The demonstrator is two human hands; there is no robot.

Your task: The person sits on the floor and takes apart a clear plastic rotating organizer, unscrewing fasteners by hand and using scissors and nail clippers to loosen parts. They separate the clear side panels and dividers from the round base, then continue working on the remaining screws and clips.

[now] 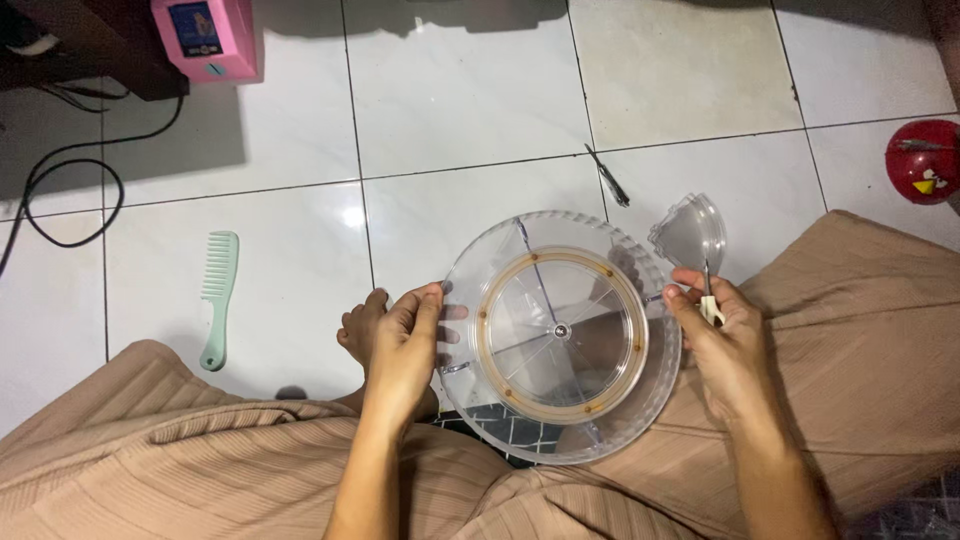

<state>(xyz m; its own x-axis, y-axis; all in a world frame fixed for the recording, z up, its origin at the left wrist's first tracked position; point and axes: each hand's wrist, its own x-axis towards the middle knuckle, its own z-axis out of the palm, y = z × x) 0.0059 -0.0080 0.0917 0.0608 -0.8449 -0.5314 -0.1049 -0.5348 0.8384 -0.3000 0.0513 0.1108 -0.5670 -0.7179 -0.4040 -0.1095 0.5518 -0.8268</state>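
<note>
Both hands gripped: left hand pinched the round clear plastic divided tray, right hand held a thin tool that could slip and scratch it.

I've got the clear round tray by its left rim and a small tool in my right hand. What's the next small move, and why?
Probably bring the small tool in your right hand inward to a screw on the tan ring. Your left hand already steadies the clear round tray, and the tool tip sits beyond the ring, at the right rim.
</note>
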